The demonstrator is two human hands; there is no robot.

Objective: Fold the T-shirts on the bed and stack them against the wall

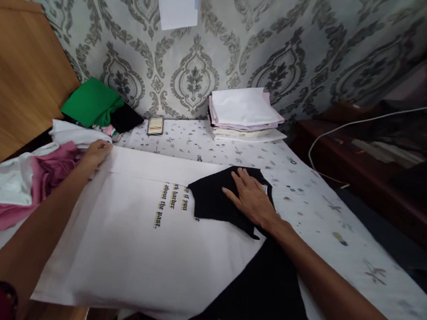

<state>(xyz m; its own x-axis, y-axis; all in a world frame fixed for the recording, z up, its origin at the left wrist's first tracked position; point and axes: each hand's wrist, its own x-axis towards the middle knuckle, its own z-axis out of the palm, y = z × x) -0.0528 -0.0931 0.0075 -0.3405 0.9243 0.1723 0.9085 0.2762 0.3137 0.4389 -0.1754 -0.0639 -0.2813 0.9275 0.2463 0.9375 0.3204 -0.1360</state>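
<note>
A white T-shirt with black sleeves and printed text (130, 233) lies spread flat on the patterned bed sheet (310, 192). My right hand (250, 198) rests flat, fingers stretched out, on the folded-in black sleeve (212, 199). My left hand (95, 155) sits at the shirt's far left edge with fingers curled over the white cloth. A second black sleeve (267, 291) lies at the near right under my right forearm.
A heap of pink and white clothes (32, 179) lies at the left, green and black garments (96, 101) behind it. A stack of folded white clothes (244, 114) stands by the wall, near a small card (156, 125). A wooden headboard (9, 78) is left; a white cable (358, 120) is right.
</note>
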